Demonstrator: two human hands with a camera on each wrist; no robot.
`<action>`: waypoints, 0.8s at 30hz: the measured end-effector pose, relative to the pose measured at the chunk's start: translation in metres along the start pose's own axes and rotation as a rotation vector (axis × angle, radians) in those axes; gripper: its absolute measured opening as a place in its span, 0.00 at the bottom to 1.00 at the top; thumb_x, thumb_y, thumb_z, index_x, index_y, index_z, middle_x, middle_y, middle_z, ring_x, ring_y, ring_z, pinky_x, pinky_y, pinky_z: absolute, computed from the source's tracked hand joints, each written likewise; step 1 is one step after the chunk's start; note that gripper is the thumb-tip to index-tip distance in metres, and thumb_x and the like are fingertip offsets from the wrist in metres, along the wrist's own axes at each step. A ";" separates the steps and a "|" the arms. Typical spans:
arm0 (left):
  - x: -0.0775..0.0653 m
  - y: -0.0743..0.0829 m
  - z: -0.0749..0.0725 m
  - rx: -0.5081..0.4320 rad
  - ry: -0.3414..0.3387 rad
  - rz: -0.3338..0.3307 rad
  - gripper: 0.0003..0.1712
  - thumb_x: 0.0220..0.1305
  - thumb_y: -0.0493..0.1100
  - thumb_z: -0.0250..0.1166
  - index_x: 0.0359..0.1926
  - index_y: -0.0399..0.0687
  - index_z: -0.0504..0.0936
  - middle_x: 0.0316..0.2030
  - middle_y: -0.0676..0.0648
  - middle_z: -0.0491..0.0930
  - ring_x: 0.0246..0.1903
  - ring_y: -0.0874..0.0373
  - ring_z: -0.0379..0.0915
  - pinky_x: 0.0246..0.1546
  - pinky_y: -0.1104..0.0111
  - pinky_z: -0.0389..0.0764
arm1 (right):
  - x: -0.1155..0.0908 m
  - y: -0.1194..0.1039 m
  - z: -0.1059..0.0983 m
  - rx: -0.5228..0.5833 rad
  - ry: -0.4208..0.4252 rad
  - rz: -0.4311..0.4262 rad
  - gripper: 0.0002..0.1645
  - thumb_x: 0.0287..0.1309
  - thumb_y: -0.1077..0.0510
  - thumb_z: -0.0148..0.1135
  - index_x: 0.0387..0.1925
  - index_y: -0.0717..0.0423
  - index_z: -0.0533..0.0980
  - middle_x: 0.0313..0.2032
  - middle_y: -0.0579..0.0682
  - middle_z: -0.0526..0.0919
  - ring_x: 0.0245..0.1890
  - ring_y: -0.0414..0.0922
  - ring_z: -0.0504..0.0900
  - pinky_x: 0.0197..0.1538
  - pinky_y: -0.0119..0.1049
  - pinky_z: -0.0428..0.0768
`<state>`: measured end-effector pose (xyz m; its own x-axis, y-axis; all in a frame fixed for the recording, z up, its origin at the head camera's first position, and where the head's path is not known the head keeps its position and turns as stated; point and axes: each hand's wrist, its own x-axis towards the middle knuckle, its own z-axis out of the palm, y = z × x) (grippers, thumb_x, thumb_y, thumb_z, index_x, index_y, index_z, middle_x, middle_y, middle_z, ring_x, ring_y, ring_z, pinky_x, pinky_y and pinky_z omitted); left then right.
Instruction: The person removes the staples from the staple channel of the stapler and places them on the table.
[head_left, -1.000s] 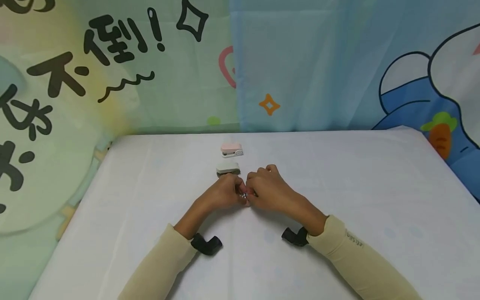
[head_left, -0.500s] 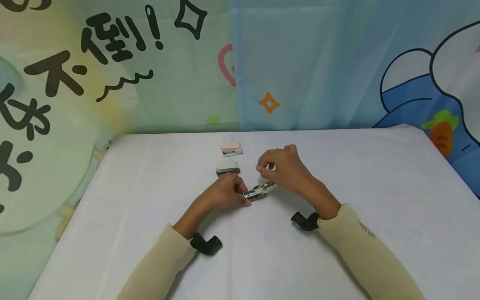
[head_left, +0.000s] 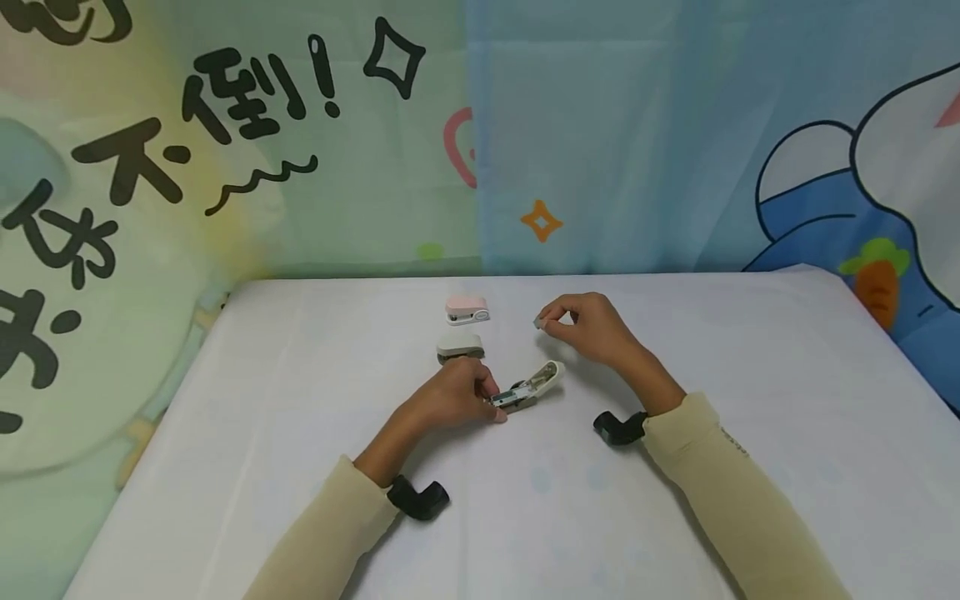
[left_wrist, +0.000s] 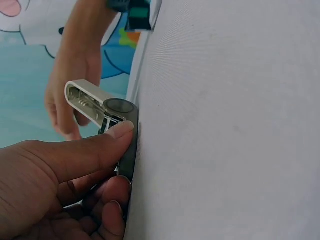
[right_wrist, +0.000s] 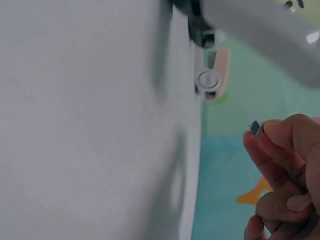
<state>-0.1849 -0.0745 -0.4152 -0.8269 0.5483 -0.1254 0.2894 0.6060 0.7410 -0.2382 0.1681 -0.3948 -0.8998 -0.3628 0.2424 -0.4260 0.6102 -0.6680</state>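
My left hand (head_left: 455, 393) grips an opened stapler (head_left: 546, 379) low on the table. Its pale top cover is swung back to the right and shows its hollow inside. In the left wrist view the thumb presses the dark base (left_wrist: 128, 155) near the hinge. Up and to the right, my right hand (head_left: 592, 327) pinches a short silver strip of staples (right_wrist: 256, 126) between thumb and fingertip, above the table and apart from the stapler. A closed white-and-grey stapler (head_left: 461, 345) stands just behind my left hand, its lower front edge partly covered.
A small pink-and-white stapler (head_left: 467, 310) lies farther back. The white cloth-covered table (head_left: 720, 350) ends at a printed curtain (head_left: 637, 150). Black wrist mounts (head_left: 418, 498) stick out from both sleeves near the tabletop.
My right hand has left the stapler and moved up and right with the staples, uncovering the swung-back cover. My left hand keeps its grip. The head view has tilted slightly.
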 end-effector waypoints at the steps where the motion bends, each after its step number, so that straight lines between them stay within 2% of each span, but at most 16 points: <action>1: 0.000 0.000 0.000 0.004 0.001 -0.001 0.12 0.47 0.40 0.79 0.30 0.44 0.84 0.24 0.53 0.78 0.26 0.61 0.71 0.28 0.70 0.73 | 0.004 0.002 0.001 -0.011 -0.009 0.009 0.05 0.59 0.65 0.64 0.29 0.58 0.83 0.40 0.51 0.86 0.21 0.45 0.65 0.27 0.37 0.64; 9: 0.000 0.004 -0.001 0.012 0.004 -0.025 0.11 0.48 0.41 0.79 0.30 0.45 0.84 0.25 0.53 0.78 0.27 0.61 0.72 0.30 0.69 0.73 | 0.043 0.011 0.005 -0.102 -0.086 0.045 0.06 0.58 0.63 0.64 0.26 0.56 0.83 0.38 0.52 0.86 0.34 0.48 0.78 0.34 0.39 0.69; 13: 0.001 0.004 0.000 0.004 0.006 -0.028 0.12 0.48 0.41 0.79 0.31 0.44 0.84 0.25 0.53 0.78 0.27 0.61 0.72 0.30 0.69 0.73 | 0.057 0.014 0.008 -0.160 -0.140 0.110 0.06 0.57 0.62 0.64 0.27 0.56 0.84 0.39 0.52 0.86 0.30 0.47 0.76 0.34 0.38 0.70; 16: 0.002 0.003 0.001 0.001 0.007 -0.024 0.12 0.47 0.40 0.79 0.30 0.44 0.84 0.25 0.53 0.78 0.27 0.61 0.71 0.29 0.69 0.73 | 0.061 0.017 0.012 -0.215 -0.167 0.153 0.05 0.57 0.61 0.65 0.29 0.56 0.85 0.39 0.52 0.86 0.30 0.46 0.75 0.35 0.40 0.71; 21: 0.002 0.003 0.001 0.005 0.005 -0.026 0.12 0.47 0.41 0.79 0.29 0.46 0.84 0.25 0.53 0.78 0.27 0.61 0.71 0.28 0.69 0.73 | 0.060 0.014 0.012 -0.343 -0.187 0.185 0.05 0.58 0.59 0.67 0.32 0.55 0.86 0.40 0.52 0.85 0.38 0.49 0.78 0.43 0.45 0.74; 24: 0.001 0.004 0.001 0.012 0.010 -0.039 0.12 0.47 0.41 0.79 0.29 0.46 0.84 0.25 0.53 0.78 0.27 0.61 0.71 0.29 0.69 0.73 | 0.060 0.012 0.010 -0.417 -0.205 0.171 0.06 0.59 0.57 0.67 0.36 0.55 0.87 0.42 0.52 0.86 0.42 0.50 0.79 0.45 0.46 0.75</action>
<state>-0.1847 -0.0713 -0.4131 -0.8422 0.5185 -0.1476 0.2624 0.6335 0.7279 -0.2967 0.1471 -0.3953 -0.9409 -0.3383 -0.0177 -0.3129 0.8879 -0.3373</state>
